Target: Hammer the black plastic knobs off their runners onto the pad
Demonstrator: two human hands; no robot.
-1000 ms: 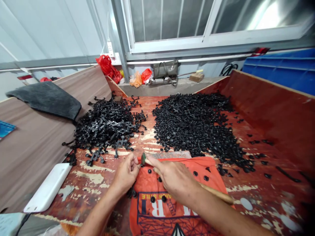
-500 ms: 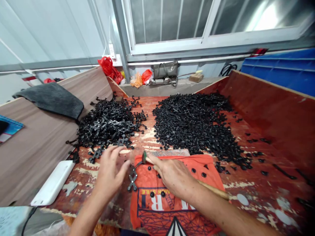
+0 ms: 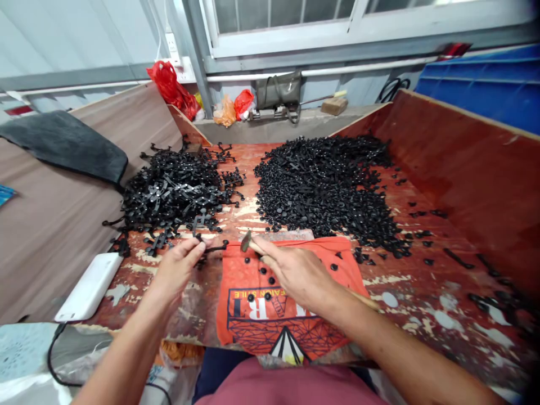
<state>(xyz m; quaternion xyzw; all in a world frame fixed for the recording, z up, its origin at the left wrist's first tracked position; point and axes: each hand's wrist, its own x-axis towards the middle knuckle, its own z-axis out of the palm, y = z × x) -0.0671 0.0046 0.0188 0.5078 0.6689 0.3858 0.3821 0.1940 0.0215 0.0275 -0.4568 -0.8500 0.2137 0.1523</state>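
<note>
A thin black jointed linkage [image 3: 216,247] is pinched between the thumb and fingers of my left hand [image 3: 177,267], its free end pointing right towards the cloth. My right hand [image 3: 295,273] is wrapped around the light wooden handle of a hammer [image 3: 246,242]; the small dark head stands out past the fingers, close to the linkage's tip. Under my right hand lies an orange printed cloth [image 3: 348,267] with several small round black caps [image 3: 263,271] on it. A flat slab [image 3: 301,234] shows at the cloth's far edge.
Behind my left hand is a heap of black linkages [image 3: 169,194]; a larger heap of small black parts [image 3: 320,191] lies behind the cloth. A white power bank-like device [image 3: 88,287] sits at left. Wooden boards [image 3: 472,163] wall the table, with a blue crate [image 3: 481,90] beyond.
My left hand was open beside a linkage lying by the cloth; now it has closed on a linkage, held further left. My right hand keeps the hammer. The view has tilted down.
</note>
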